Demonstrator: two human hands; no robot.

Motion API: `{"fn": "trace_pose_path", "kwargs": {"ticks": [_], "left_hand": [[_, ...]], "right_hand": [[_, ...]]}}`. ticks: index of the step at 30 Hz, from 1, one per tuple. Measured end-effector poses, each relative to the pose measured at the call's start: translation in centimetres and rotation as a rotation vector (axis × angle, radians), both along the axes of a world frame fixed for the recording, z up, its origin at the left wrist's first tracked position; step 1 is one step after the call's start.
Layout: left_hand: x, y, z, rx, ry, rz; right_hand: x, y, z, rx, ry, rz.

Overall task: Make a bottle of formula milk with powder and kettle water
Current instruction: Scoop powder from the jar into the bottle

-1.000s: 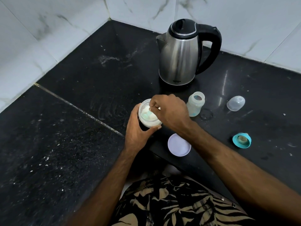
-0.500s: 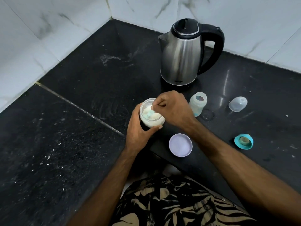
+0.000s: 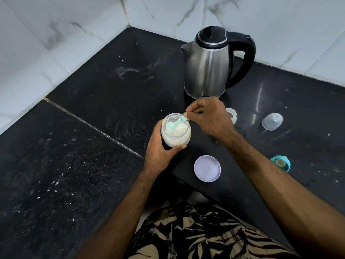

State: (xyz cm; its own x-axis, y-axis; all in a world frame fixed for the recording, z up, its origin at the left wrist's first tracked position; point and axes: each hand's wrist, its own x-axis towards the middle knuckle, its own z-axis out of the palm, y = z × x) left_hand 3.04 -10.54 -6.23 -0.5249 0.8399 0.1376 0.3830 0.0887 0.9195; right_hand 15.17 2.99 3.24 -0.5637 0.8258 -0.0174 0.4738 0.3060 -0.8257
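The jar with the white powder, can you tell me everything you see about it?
The jar is small, round and see-through, plastic or glass. Its lid is off, and white powder fills most of it. It is tilted slightly. The left hand grips its side and the right hand holds a pale green scoop whose bowl sits in the jar's mouth.

The left hand (image 3: 158, 148) wraps round a jar (image 3: 175, 134), thumb in front. The right hand (image 3: 207, 116), fingers curled, pinches a scoop (image 3: 174, 124) handle.

Behind the right hand (image 3: 209, 116) gripping the scoop (image 3: 174, 123), the kettle (image 3: 209, 66) and bottle (image 3: 231, 115) crowd close, the lid (image 3: 207, 168) lies just nearer, while bare counter (image 3: 84, 146) opens left of the jar-holding left hand (image 3: 160, 148).
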Motion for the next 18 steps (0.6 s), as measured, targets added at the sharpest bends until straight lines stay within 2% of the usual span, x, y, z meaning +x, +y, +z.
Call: {"fn": "trace_pose_path", "kwargs": {"ticks": [7,13,18], "left_hand": [[-0.1,0.1,0.3,-0.004,0.014,0.012],[0.0,0.0,0.0,0.004,0.009,0.001],[0.0,0.0,0.0,-0.003,0.011,0.001]], "right_hand": [[0.2,0.1,-0.4,0.007,-0.011,-0.007],[-0.6,-0.6,-0.3,0.109,-0.118,0.085],[-0.8,-0.7,-1.0,0.062,-0.094,0.074]]}}
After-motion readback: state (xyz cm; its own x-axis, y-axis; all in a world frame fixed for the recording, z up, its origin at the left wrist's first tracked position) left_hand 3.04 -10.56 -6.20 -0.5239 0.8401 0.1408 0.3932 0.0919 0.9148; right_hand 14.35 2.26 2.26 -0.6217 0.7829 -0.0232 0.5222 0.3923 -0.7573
